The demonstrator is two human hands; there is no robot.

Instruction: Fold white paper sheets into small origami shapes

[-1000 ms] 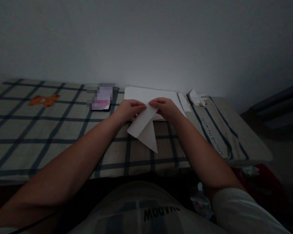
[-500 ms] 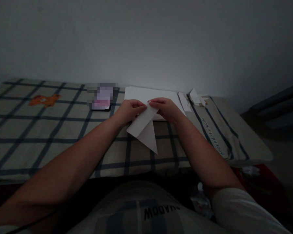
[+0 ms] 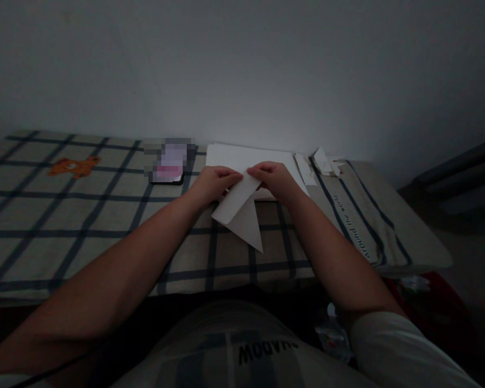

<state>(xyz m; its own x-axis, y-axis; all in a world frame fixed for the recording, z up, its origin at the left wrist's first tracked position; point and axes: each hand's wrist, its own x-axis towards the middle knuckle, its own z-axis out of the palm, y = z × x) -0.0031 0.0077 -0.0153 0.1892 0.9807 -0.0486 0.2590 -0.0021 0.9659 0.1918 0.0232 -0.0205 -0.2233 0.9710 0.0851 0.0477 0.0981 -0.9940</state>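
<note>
Between my two hands is a folded sheet of white paper (image 3: 239, 200), with one flap lying across it and a pointed corner hanging down toward me. My left hand (image 3: 215, 184) pinches its upper left edge, fingers closed. At the top right, my right hand (image 3: 272, 177) grips the same paper between thumb and fingers, the two hands almost meeting at its upper tip. Behind them a stack of white paper (image 3: 248, 153) lies on the cloth, partly covered by my hands.
A checked cloth (image 3: 105, 215) covers the table against the wall. A phone (image 3: 172, 161) lies left of the stack. To the right are a strip of paper (image 3: 305, 170) and folded paper scraps (image 3: 325, 161). A red container (image 3: 432, 302) is low at the right.
The folded paper has shifted slightly to the right, and its lower fold edge looks more curved. My right fingers have moved a little; both hands keep their hold.
</note>
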